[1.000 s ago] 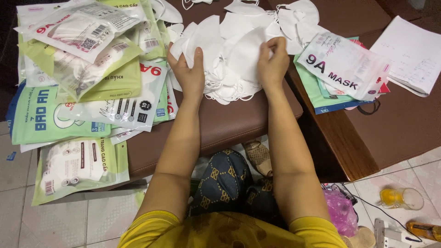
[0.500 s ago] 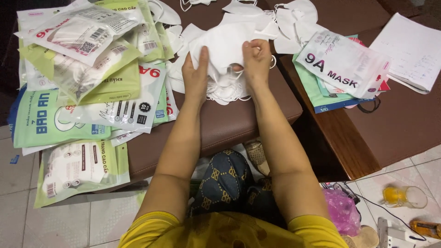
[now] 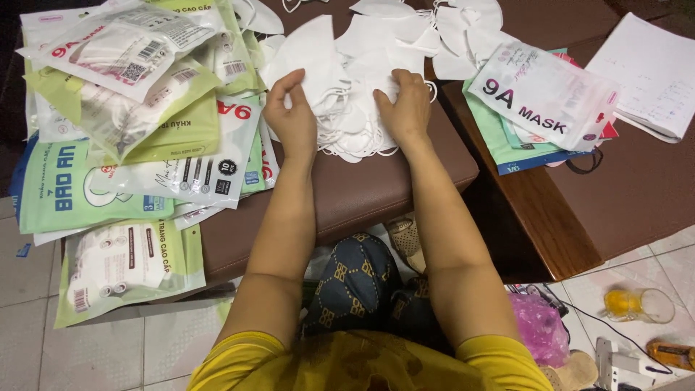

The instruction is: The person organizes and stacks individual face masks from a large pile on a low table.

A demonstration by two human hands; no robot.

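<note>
Brown padding covers the desk (image 3: 347, 195), which sits over a pale tiled floor (image 3: 94, 355), and a second wooden desk (image 3: 622, 188) stands just beside its right edge. A loose heap of white face masks (image 3: 362, 80) lies toward the far edge of the padded desk, straight ahead of both hands. The left hand (image 3: 293, 116) rests on the heap's left side, its fingers (image 3: 286, 81) curled and pinching the edge of one mask that sticks up toward the far edge. The right hand (image 3: 405, 105) lies flat on the heap's right side, fingers bent down into the masks and their ear loops (whether it actually grips one I cannot tell). Both hands touch the heap, one at each end of its left-to-right spread, so neither is nearer than the other.

Filled mask packets (image 3: 130, 123), green and white, are stacked along the left edge of the padded desk, some hanging over it. On the wooden desk lie flat empty packets (image 3: 543, 101) and a sheet of paper (image 3: 651, 72). A pink plastic bag (image 3: 539, 326) and a glass with yellow liquid (image 3: 637, 304) sit on the floor.
</note>
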